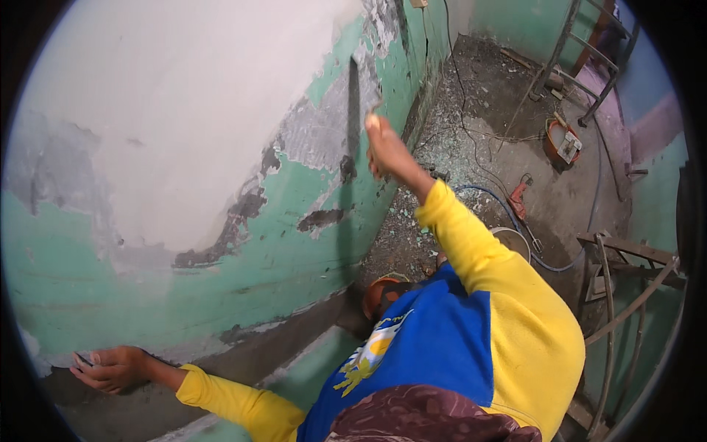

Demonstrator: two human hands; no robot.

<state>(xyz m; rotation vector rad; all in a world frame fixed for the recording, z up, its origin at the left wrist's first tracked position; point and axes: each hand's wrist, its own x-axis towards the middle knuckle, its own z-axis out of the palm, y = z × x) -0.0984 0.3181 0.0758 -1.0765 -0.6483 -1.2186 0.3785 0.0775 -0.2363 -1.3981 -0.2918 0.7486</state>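
Head cam: R hand grips thin tool by patchy wall, prob light & stiff, best held at lower end; L hand pinches small dark bit, material unclear.

Small pale lettering stands on the blue shirt; none of it can be read

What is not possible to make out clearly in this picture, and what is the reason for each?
All in the head view:
Small object at the left hand: mostly covered by that hand; its kind is unclear.
Thin item in the right hand: blurred and partly covered by that hand.
Pale round container: partly hidden by the yellow sleeve.
Metal frame: top cut off by the upper edge.
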